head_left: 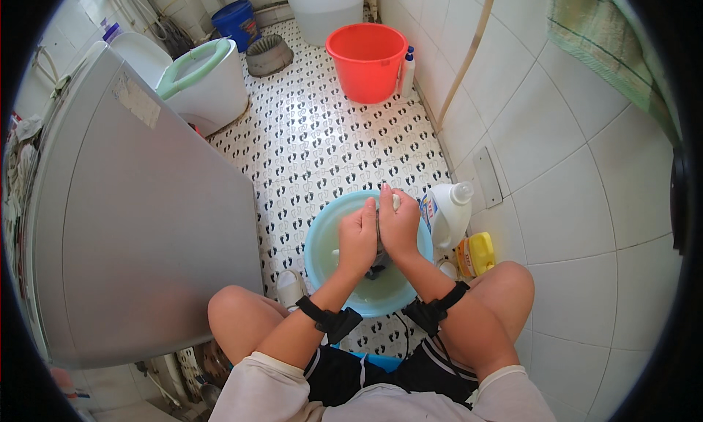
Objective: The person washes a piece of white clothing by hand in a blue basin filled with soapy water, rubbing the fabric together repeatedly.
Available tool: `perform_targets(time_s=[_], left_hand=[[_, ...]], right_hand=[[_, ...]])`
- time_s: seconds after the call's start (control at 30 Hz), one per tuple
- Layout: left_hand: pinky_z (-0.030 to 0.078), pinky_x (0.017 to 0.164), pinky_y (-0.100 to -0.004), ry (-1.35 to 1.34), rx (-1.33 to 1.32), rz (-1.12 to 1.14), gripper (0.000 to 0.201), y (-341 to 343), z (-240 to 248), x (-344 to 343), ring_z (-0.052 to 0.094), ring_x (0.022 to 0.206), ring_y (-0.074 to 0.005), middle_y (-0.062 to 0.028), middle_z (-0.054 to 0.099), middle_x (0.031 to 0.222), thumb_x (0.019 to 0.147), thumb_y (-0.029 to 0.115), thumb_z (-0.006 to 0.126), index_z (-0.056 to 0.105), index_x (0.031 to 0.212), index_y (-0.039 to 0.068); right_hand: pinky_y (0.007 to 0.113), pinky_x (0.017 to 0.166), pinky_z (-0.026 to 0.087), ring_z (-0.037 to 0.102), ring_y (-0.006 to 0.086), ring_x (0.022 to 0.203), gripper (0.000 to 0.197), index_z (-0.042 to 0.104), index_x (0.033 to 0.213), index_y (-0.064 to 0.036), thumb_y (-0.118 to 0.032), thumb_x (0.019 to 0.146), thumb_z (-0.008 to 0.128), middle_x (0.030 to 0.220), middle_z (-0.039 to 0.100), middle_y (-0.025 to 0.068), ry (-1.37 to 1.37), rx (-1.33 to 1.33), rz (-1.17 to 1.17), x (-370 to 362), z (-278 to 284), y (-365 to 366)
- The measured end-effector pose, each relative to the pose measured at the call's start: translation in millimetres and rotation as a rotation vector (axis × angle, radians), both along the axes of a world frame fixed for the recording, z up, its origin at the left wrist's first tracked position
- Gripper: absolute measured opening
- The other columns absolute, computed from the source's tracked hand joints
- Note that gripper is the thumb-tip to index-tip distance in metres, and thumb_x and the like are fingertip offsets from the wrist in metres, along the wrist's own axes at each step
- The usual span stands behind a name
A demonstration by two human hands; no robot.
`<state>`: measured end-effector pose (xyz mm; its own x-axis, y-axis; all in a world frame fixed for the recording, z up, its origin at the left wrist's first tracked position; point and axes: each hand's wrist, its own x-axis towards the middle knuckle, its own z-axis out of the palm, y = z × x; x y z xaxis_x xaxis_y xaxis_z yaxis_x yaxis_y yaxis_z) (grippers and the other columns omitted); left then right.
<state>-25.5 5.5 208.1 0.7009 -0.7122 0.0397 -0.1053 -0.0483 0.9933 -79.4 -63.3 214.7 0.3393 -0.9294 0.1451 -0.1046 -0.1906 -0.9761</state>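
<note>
Between my knees stands a light blue basin [313, 240] with cloudy water in it. Over the basin, my left hand [357, 240] and my right hand [399, 226] are closed side by side around a dark, wet-looking cloth [379, 261]. Both thumbs point away from me. Part of the cloth hangs below the hands toward the water, and a pale bit sticks out by my right fingers. The hands hide most of it, so its exact kind is unclear. Black straps circle both forearms.
Right of the basin stand a white detergent jug [448, 215] and a yellow bottle [480, 254], close to the tiled wall [564, 210]. A grey appliance [146, 224] fills the left side. Farther off are a red bucket [359, 78], a white bottle [407, 74] and a toilet [212, 92].
</note>
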Motion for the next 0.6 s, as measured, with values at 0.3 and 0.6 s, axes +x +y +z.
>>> perform_targets(time_s=[0.3,0.6], left_hand=[[0.035,0.049,-0.0245,0.056,0.018,0.021,0.050,0,2,-3,0.043,0.056,-0.0043,0.0019,0.054,0.061,0.103,0.034,0.044,0.059,0.070,0.000],[0.034,0.048,-0.0238,0.007,-0.002,0.012,0.050,1,1,0,0.043,0.055,-0.0041,0.0028,0.053,0.060,0.103,0.035,0.043,0.058,0.070,0.001]], right_hand=[[0.042,0.053,0.042,0.053,0.0354,0.053,0.036,0.058,0.073,0.0034,-0.025,0.094,0.055,0.060,0.055,0.0222,0.036,-0.016,-0.029,2,0,-2],[0.045,0.055,0.043,0.058,0.0392,0.057,0.033,0.063,0.080,0.0036,-0.026,0.093,0.056,0.062,0.057,0.0240,0.093,0.036,-0.004,0,-5,-6]])
